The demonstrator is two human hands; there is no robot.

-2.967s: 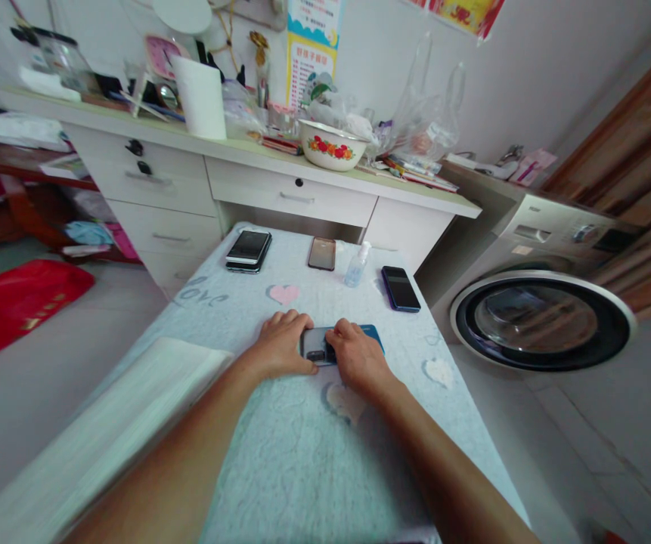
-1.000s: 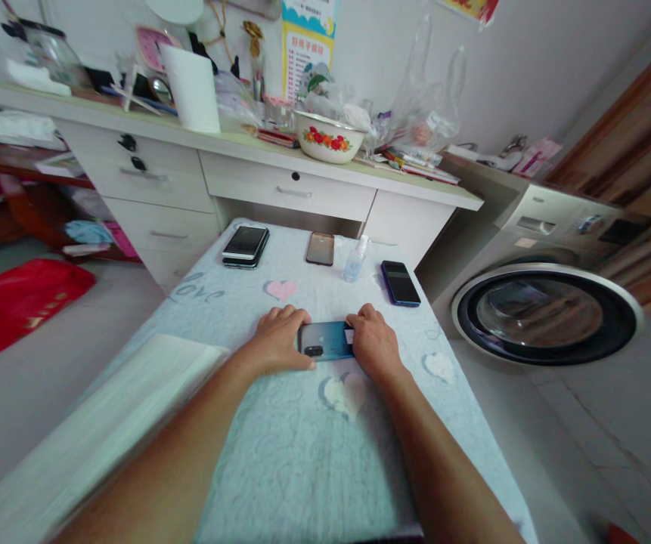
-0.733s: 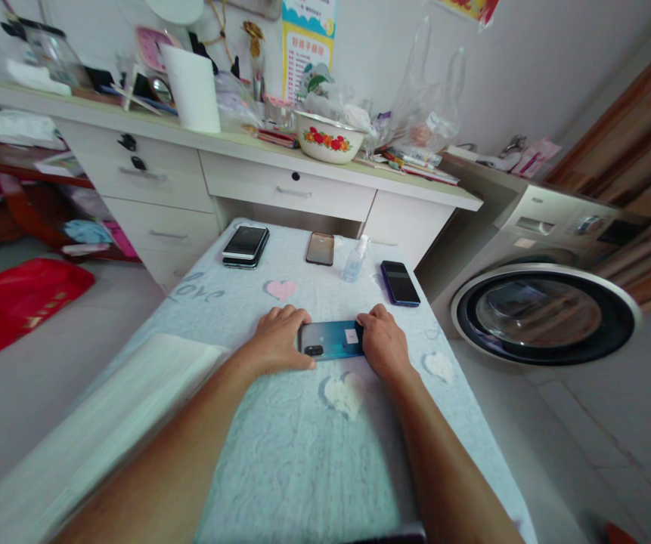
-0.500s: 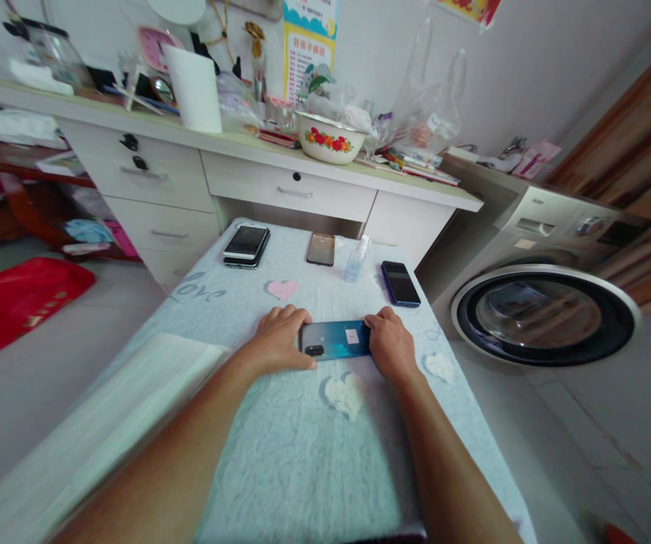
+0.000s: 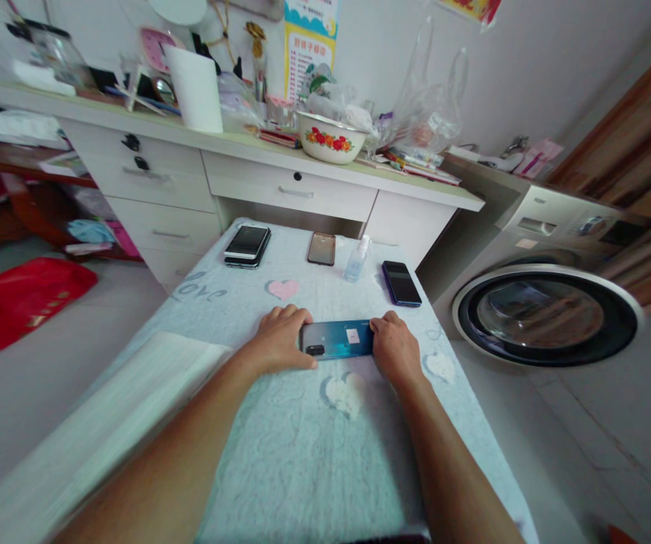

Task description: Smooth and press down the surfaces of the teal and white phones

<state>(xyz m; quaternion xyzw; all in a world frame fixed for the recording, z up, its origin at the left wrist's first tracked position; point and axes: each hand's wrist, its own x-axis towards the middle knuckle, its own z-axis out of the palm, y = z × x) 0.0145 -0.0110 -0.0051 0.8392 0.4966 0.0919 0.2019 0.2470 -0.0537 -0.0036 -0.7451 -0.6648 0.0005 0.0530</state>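
Smartphone (image 5: pixel 333 340), blue-grey, back upward, lengthwise across the centre of the frame on the cloth-covered table (image 5: pixel 302 468). At its left end, left hand (image 5: pixel 277 344), with fingers (image 5: pixel 296 316) and thumb in a grasp on opposite long edges, just beside the camera module (image 5: pixel 315 350). At its right end, right hand (image 5: pixel 396 346), with curled fingers against the phone; impossible to tell whether clasped on it or on something hidden beneath. Principal hazard, by judgement: a twist or skid on the soft tablecloth (image 5: pixel 280 446), from uneven pressure at the right end or a slackened left grasp. Secondary hazard: a lifted corner of the white label (image 5: pixel 353 336) on the phone's back, from rubbing. Legible writing: "love" in grey script on the tablecloth, left of centre; Chinese characters on the poster (image 5: pixel 311 60), upper centre, only partly readable. Too small or blurred to read: print on the label, maker's mark on the front-loading washing machine (image 5: pixel 529 310) at right, gold lettering on the red bag (image 5: pixel 24 302) at left.
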